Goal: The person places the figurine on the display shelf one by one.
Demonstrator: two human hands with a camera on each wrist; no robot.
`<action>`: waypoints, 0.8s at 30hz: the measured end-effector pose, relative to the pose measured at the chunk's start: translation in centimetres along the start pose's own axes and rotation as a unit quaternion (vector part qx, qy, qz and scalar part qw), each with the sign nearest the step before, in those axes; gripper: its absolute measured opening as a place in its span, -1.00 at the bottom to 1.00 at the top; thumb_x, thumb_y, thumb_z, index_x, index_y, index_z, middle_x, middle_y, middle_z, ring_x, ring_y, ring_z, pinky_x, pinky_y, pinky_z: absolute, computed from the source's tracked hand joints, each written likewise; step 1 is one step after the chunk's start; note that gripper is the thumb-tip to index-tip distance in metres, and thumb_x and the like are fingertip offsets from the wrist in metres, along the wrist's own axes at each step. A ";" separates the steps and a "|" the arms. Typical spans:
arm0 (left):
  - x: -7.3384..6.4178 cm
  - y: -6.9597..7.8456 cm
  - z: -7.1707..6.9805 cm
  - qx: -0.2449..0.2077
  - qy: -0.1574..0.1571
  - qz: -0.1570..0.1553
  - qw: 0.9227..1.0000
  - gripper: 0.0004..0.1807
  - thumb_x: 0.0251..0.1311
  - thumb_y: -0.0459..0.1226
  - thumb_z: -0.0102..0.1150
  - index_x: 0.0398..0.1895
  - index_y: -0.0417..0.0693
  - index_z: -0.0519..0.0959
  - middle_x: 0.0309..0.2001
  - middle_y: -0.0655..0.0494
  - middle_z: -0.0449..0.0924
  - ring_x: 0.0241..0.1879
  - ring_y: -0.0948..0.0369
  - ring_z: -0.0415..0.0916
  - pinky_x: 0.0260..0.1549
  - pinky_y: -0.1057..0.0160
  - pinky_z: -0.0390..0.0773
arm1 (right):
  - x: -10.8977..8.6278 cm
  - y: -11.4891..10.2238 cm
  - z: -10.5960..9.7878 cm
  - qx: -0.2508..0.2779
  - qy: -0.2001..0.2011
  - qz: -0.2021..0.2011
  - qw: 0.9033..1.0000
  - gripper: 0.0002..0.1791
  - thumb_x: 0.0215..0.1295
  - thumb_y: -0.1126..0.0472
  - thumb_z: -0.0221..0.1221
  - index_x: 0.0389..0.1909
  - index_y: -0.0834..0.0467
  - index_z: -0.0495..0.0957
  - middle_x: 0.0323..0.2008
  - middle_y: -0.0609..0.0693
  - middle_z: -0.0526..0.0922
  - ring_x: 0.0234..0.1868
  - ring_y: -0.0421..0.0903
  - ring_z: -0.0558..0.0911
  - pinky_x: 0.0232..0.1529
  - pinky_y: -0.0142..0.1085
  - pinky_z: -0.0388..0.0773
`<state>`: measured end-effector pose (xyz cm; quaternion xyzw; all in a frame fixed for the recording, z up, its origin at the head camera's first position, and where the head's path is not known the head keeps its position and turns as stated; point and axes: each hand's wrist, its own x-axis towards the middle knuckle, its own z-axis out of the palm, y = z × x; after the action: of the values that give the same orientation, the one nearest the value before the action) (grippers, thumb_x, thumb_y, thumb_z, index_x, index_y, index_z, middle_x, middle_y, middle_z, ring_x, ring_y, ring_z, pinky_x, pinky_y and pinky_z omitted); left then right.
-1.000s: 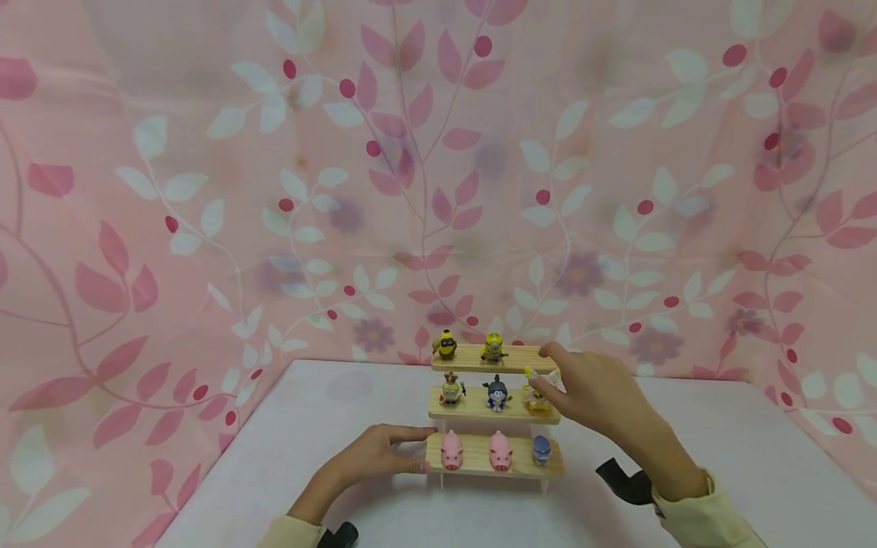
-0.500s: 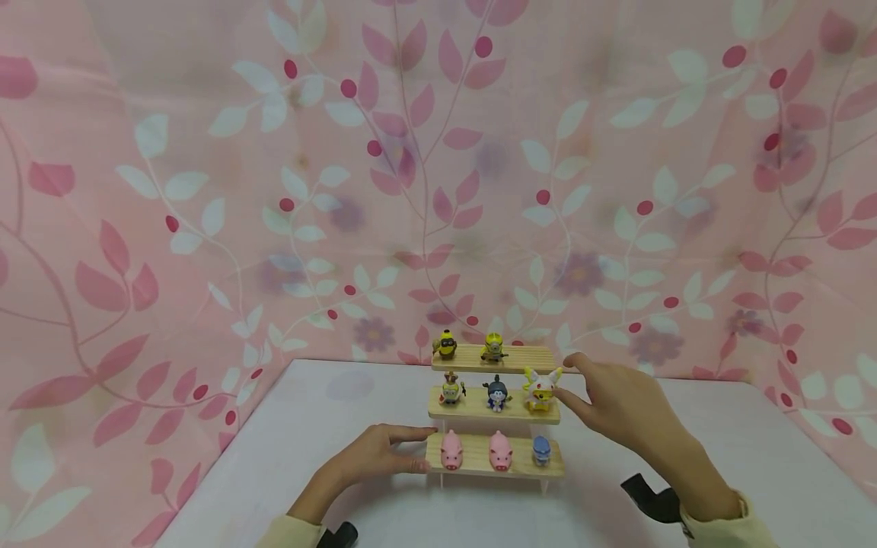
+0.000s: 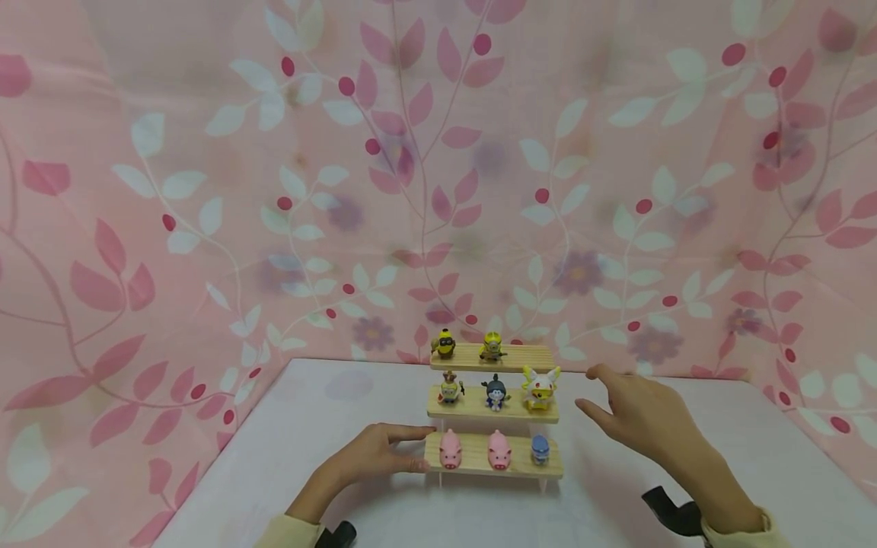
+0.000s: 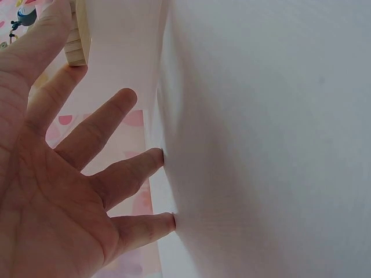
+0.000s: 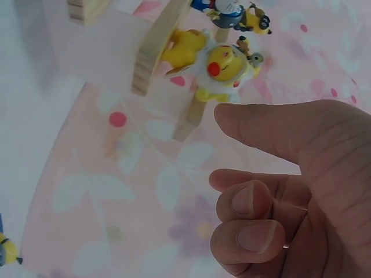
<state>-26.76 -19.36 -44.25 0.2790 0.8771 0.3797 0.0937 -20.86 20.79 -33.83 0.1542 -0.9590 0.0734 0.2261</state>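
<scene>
A three-tier wooden display stand holds small figurines. My left hand grips the left end of its lowest board between thumb and index finger. The left wrist view shows the other fingers spread, two tips at the white tabletop. My right hand hangs to the right of the stand, fingers loosely curled, holding nothing. Nearest to it is a yellow figurine with white ears at the middle board's right end. Beside that stand a dark-haired figurine and a crowned one.
Two pink pigs and a blue figurine sit on the lowest board. On the top board are a yellow figurine with a weapon and another yellow one. A cut-off figurine shows at the right wrist view's edge.
My right hand has drawn away to the right from the white-eared yellow figurine, which stays on the middle board. My left hand keeps its place at the lowest board.
</scene>
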 end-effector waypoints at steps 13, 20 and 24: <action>0.1 -0.2 0.1 0.001 -0.001 0.013 1.000 -0.37 0.07 0.13 0.39 0.26 0.31 0.56 0.17 0.27 0.57 0.27 0.09 0.40 0.17 -0.15 0.40 | -0.9 2.5 1.4 0.002 -0.039 0.032 0.999 -0.56 0.15 -0.04 0.37 -0.07 0.12 0.53 -0.66 -0.22 0.39 -0.66 -0.26 0.34 -0.68 -0.29 0.32; 0.0 -0.1 0.0 -0.002 -0.005 0.007 1.000 -0.37 0.07 0.13 0.39 0.27 0.33 0.55 0.18 0.26 0.56 0.28 0.08 0.39 0.18 -0.16 0.39 | -1.2 3.9 2.4 0.022 -0.074 0.054 0.996 -0.57 0.15 -0.02 0.37 -0.09 0.15 0.54 -0.61 -0.19 0.50 -0.62 -0.24 0.44 -0.65 -0.23 0.39; 0.1 -0.1 0.0 -0.003 -0.007 0.007 1.000 -0.38 0.08 0.12 0.39 0.27 0.34 0.55 0.19 0.27 0.56 0.28 0.09 0.39 0.18 -0.16 0.39 | -1.5 5.0 2.9 0.031 -0.099 0.066 0.992 -0.56 0.16 -0.01 0.36 -0.07 0.17 0.53 -0.59 -0.18 0.54 -0.61 -0.22 0.47 -0.64 -0.22 0.41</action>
<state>-26.85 -19.38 -44.26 0.2877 0.8732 0.3812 0.0977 -22.45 25.22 -37.45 0.1039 -0.9820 0.1022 0.1197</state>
